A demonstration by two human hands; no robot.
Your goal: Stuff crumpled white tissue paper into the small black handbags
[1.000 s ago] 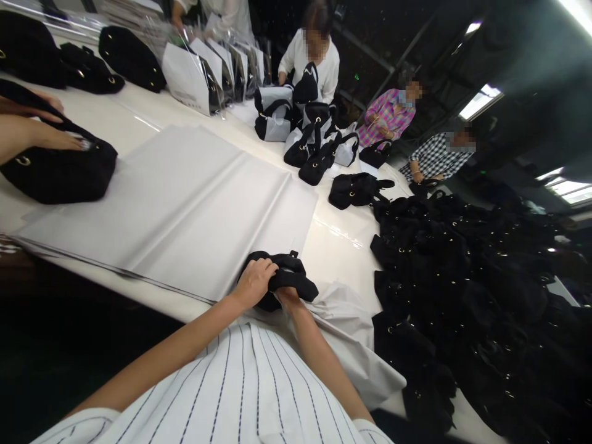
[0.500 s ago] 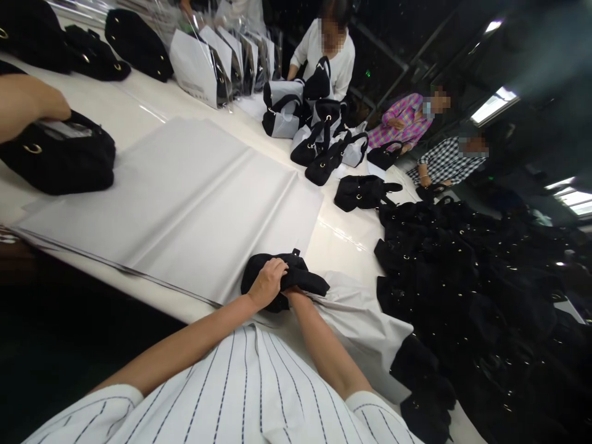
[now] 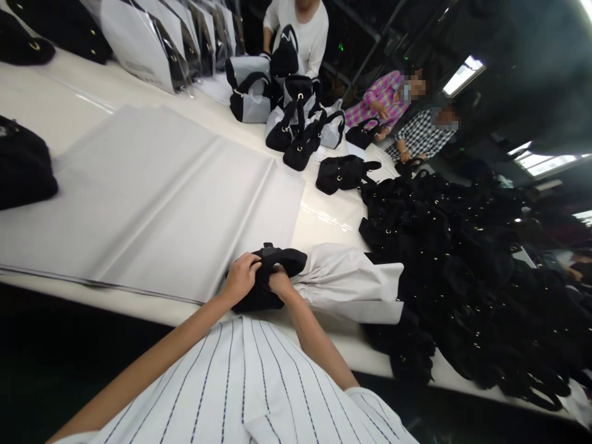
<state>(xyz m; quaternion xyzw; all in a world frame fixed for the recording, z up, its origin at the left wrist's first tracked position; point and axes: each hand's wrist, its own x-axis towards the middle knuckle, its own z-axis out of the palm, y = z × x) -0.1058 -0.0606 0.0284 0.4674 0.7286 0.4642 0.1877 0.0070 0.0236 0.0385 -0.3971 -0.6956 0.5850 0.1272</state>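
Since half a second ago, the right hand (image 3: 279, 282) has come up from beneath the black bag (image 3: 283, 259) to its top, close against the left hand (image 3: 243, 277), and a co-worker's arm has left the view at far left. Both hands now grip the bag at the near edge of the desk (image 3: 330, 225). The left hand's fingers curl shut over the bag's left side, and the right hand's bent fingers pinch the fabric just beside them.

The bag is small, soft and matt black, bunched and folded under the grip, with one rounded end poking out to the right. That end lies on a crumpled white sheet (image 3: 351, 280), which spreads rightward until it touches a heap of black bags (image 3: 462, 265) studded with small gold rings.

A broad, flat sheet of white paper (image 3: 157, 185) covers the desk to the left, with another black bag (image 3: 23, 166) at its far left edge. Farther back stand grey-and-black bags (image 3: 252, 92), a lone black bag (image 3: 342, 174) and a row of bags in clear sleeves (image 3: 139, 43). Three co-workers are across the desk: one in a white top (image 3: 303, 31), one in pink plaid (image 3: 377, 98), one in a checked shirt (image 3: 419, 135).
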